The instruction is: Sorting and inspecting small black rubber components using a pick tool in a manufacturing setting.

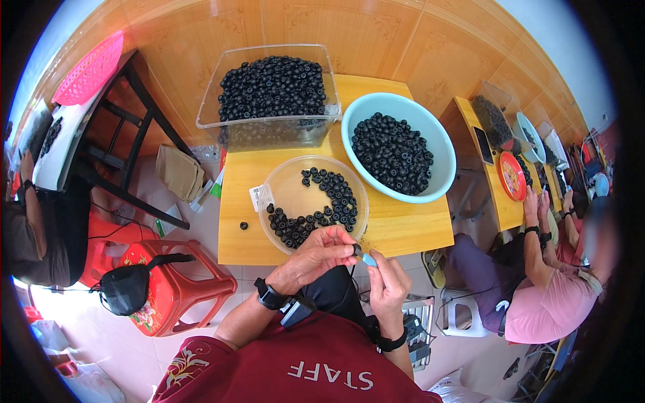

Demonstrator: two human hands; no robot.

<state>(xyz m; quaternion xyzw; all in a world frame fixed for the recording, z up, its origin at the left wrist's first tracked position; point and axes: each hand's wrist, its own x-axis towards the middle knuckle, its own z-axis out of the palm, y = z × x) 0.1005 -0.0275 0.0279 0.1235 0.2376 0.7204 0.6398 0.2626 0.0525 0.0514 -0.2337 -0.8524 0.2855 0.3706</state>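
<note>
Just in front of the table's near edge, my left hand (316, 258) pinches a small round black part (357, 250), like the hollow ones on the table. My right hand (388, 287) grips a small tool with a light blue end (368, 259), held against or very close to that part. The tool's tip is too small to make out. Beyond my hands lies a shallow round clear tray (282, 185) with black ring-like parts (341, 198) along its right and near sides. One loose black part (244, 226) rests on the wood left of it.
On the yellow table (410, 232) stand a clear bin (269, 138) and a light blue basin (446, 158), both full of black parts. A red stool (181, 295) holding a black pouch (125, 290) is at left. People work at tables on both sides; one wears a pink top (547, 305).
</note>
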